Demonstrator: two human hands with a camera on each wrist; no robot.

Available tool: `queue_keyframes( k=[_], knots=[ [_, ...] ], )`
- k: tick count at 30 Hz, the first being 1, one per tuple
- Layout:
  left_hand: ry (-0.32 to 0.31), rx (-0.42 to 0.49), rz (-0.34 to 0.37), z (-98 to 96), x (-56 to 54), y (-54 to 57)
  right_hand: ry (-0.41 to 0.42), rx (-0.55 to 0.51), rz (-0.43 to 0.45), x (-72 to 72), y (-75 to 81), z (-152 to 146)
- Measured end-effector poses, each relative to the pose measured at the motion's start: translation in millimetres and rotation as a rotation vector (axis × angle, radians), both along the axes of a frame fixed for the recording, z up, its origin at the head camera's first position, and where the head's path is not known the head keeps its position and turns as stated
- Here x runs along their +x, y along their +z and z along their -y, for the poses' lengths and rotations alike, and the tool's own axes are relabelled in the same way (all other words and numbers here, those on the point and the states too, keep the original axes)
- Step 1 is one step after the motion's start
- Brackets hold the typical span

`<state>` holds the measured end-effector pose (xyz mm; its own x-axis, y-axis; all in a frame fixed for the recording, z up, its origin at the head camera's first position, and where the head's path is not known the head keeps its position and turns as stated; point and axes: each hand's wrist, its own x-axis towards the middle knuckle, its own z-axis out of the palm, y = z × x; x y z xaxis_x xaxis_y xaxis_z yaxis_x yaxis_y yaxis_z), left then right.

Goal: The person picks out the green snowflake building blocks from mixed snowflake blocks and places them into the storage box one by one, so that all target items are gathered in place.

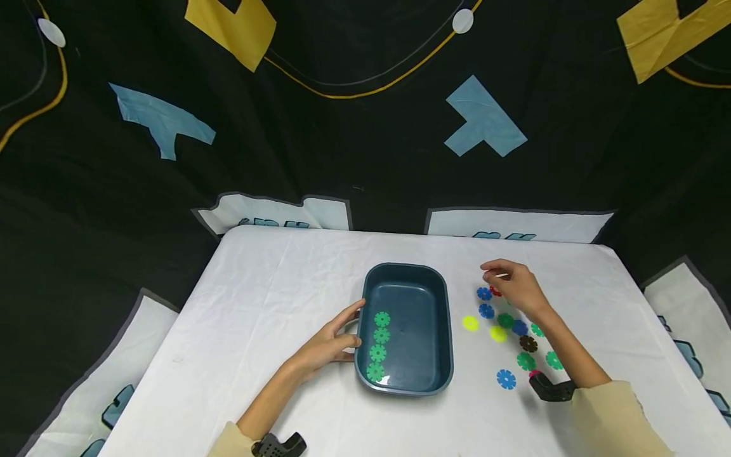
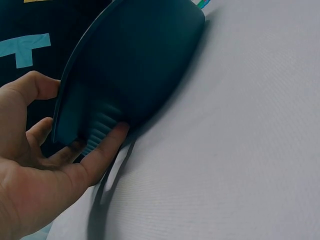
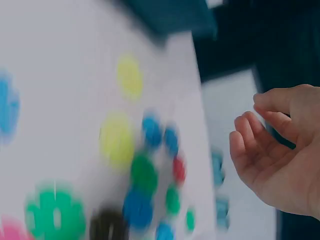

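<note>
A dark teal plastic tray (image 1: pixel 419 343) stands on the white-covered table, with several green notched plastic discs (image 1: pixel 377 353) in a row along its left inner side. My left hand (image 1: pixel 322 348) holds the tray's left side. In the left wrist view its fingers (image 2: pixel 104 152) press on the outer wall and a fingertip meets the rim. My right hand (image 1: pixel 516 287) hovers over the far end of the scattered discs, fingers loosely bent. Nothing shows between its fingers in the right wrist view. Beneath it lie a red disc (image 1: pixel 495 291) and a blue disc (image 1: pixel 484 294).
More loose discs lie right of the tray: yellow (image 1: pixel 471 324), green (image 1: pixel 526 362), brown (image 1: pixel 528 344) and a blue one (image 1: pixel 506 379) nearer me. A pink disc (image 1: pixel 534 374) is partly hidden by the right wrist camera (image 1: pixel 551 388). Behind the table hangs a black curtain (image 1: pixel 320 146).
</note>
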<state>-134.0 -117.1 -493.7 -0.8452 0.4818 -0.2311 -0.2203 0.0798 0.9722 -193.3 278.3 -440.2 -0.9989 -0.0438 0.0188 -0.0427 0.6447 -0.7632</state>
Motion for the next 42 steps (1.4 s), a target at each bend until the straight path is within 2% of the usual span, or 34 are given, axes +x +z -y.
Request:
queue_keyframes(
  k=[3, 6, 8, 12, 16, 20, 33, 42],
  knots=[
    [-0.001, 0.001, 0.003, 0.1, 0.0, -0.1, -0.109, 0.050, 0.035, -5.9, -11.2, -26],
    [0.003, 0.000, 0.002, -0.1, 0.2, 0.3, -0.171, 0.073, 0.084, -10.6, -21.6, -47],
    [0.008, -0.004, 0.001, 0.0, 0.3, 0.4, -0.162, 0.078, 0.126, -12.5, -26.4, -59],
    [0.009, -0.003, 0.002, 0.2, 0.4, -0.1, -0.195, 0.125, 0.187, -16.6, -36.5, -75],
    [0.004, 0.002, 0.002, 0.4, 0.3, -1.1, -0.247, 0.159, 0.236, -20.3, -43.8, -81],
    [0.003, -0.001, 0.002, 1.5, 1.3, -1.9, -0.263, 0.160, 0.276, -21.8, -48.9, -82],
    [0.006, 0.002, 0.005, 1.6, 0.6, 0.2, -0.284, 0.155, 0.283, -24.6, -53.4, -82],
    [0.008, 0.000, -0.002, 0.5, 0.7, -1.6, -0.270, 0.145, 0.227, -25.0, -54.3, -81]
  ],
)
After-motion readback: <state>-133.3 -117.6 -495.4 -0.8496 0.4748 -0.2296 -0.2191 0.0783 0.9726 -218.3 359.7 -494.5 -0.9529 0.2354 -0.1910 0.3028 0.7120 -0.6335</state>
